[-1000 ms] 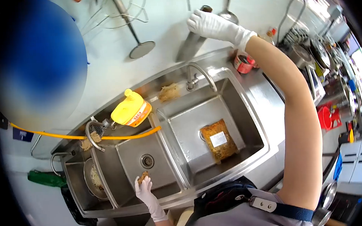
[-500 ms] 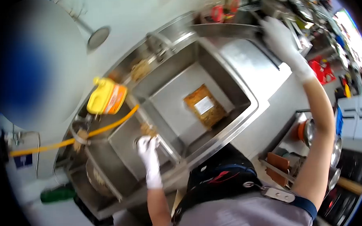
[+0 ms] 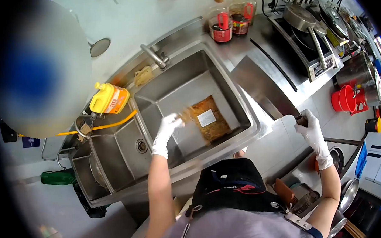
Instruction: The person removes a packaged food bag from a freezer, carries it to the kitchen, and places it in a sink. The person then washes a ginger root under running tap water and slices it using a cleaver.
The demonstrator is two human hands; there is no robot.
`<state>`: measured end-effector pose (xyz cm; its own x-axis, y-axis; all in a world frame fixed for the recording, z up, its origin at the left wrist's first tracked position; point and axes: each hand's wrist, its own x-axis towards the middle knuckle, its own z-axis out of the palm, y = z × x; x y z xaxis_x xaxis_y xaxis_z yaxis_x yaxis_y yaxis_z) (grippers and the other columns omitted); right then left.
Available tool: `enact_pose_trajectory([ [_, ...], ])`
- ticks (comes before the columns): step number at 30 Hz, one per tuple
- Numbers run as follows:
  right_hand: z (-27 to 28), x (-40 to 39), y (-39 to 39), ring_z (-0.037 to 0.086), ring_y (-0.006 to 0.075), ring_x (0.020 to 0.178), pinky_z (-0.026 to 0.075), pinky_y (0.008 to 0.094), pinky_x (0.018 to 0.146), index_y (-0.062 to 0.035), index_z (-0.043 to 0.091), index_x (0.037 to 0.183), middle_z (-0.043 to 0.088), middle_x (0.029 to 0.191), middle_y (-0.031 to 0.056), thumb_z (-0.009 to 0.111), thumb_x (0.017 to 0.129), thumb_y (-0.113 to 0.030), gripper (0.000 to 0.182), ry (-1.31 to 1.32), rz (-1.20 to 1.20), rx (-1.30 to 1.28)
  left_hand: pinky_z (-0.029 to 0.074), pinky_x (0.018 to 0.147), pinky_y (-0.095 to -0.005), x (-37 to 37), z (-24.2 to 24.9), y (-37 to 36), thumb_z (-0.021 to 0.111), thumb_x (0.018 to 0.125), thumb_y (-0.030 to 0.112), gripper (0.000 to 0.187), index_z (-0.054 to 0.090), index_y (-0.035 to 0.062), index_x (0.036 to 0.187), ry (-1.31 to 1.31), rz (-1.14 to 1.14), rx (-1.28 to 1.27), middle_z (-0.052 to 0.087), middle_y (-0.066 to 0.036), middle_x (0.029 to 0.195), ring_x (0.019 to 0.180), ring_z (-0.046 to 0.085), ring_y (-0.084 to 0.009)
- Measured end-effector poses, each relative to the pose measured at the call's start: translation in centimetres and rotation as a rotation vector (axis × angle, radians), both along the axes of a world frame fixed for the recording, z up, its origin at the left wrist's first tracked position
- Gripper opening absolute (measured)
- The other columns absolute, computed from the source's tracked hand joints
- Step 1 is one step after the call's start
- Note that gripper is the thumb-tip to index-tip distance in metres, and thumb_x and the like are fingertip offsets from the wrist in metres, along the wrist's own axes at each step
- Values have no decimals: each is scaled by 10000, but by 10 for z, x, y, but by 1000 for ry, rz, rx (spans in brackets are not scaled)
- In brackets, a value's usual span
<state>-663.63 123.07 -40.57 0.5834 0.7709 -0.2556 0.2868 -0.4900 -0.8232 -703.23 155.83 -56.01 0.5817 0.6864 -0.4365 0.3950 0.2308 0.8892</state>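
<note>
My left hand (image 3: 169,125), in a white glove, is over the large sink basin (image 3: 172,83). Its fingers are closed on a tan fibrous scrubber (image 3: 185,115), smeared by motion. Beside the scrubber, a flat sealed bag of orange-brown food (image 3: 216,125) with a white label lies on the basin floor. At the right, my gloved right hand (image 3: 312,133) grips the dark handle of a wide cleaver (image 3: 260,85). The blade reaches up and left past the basin's right rim, over the counter edge.
Behind the cleaver lie a black stick (image 3: 273,64) and an induction cooker (image 3: 313,50) bearing a pot (image 3: 298,17). Sauce bottles (image 3: 220,26) stand by the wall. A yellow jug (image 3: 109,98) and orange hose (image 3: 114,125) are left; a red bucket (image 3: 343,98) is right.
My left hand has moved from the basin divider to over the large basin, carrying the scrubber. My right hand has come down from the cooker side towards my body, with the cleaver.
</note>
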Motion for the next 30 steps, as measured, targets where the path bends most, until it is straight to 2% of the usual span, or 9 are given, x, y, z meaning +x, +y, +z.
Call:
enact_pose_trajectory([
  [1, 1, 3, 0, 495, 101, 527, 423, 238, 508, 17, 483, 875, 529, 656, 53, 589, 689, 21, 215, 155, -33, -22, 501, 668, -271, 15, -3, -5, 630, 775, 37, 204, 616, -16, 972, -25, 169, 28, 648, -57, 814, 717, 614, -119],
  [4, -5, 18, -8, 523, 118, 503, 427, 238, 475, 20, 477, 973, 494, 666, 31, 548, 745, 42, 240, 392, -29, -32, 492, 668, -250, 58, 9, -29, 620, 794, 25, 200, 608, -33, 985, 260, 16, 487, 643, -69, 845, 741, 602, -110],
  [9, -31, 20, -14, 485, 97, 480, 411, 235, 437, -14, 491, 1015, 447, 653, 9, 541, 747, 18, 275, 403, -126, 38, 473, 678, -231, 147, 72, -68, 652, 792, 68, 240, 608, -7, 1016, -236, 426, -29, 620, -48, 914, 810, 577, -113],
  [13, -53, 11, -12, 472, 76, 518, 403, 230, 457, -30, 496, 1096, 477, 683, 3, 542, 754, -12, 346, 430, -241, 127, 442, 630, -212, 209, 57, -87, 625, 821, 84, 230, 588, 5, 1034, -270, 347, -76, 586, -22, 898, 748, 533, -84],
  [18, -61, 17, -7, 467, 81, 520, 399, 228, 478, 7, 476, 1078, 474, 682, 6, 553, 776, 8, 312, 360, -327, 147, 426, 601, -207, 277, 12, -90, 597, 849, 103, 223, 558, 20, 1053, -451, 258, -506, 559, -20, 882, 719, 515, -86],
  [21, -60, 23, -7, 476, 77, 529, 405, 228, 476, -7, 485, 1062, 491, 676, 6, 557, 791, -21, 280, 387, -426, 63, 432, 586, -208, 317, 16, -98, 638, 813, 83, 189, 585, 18, 982, -365, 259, -440, 584, -28, 863, 685, 530, -92],
  [25, -92, 32, -15, 479, 78, 531, 409, 234, 486, -18, 491, 1020, 510, 678, 17, 574, 794, -37, 242, 19, -352, 115, 434, 560, -211, 358, 8, -117, 682, 772, 76, 157, 605, 14, 894, -198, 278, -180, 601, -19, 787, 628, 528, -84],
  [28, -99, 34, -10, 502, 110, 556, 425, 255, 523, -8, 488, 1015, 520, 681, 53, 587, 786, -43, 252, 21, -366, 85, 438, 552, -216, 376, -17, -128, 682, 770, 72, 152, 610, 11, 890, -153, 228, -20, 601, -18, 765, 632, 532, -80],
  [30, -103, 35, -5, 583, 353, 696, 464, 349, 648, -5, 482, 1021, 566, 772, 205, 595, 769, -85, 288, -48, -340, 55, 428, 528, -216, 384, -33, -134, 681, 773, 71, 170, 613, 21, 921, -152, 224, 58, 597, -13, 767, 627, 524, -74],
])
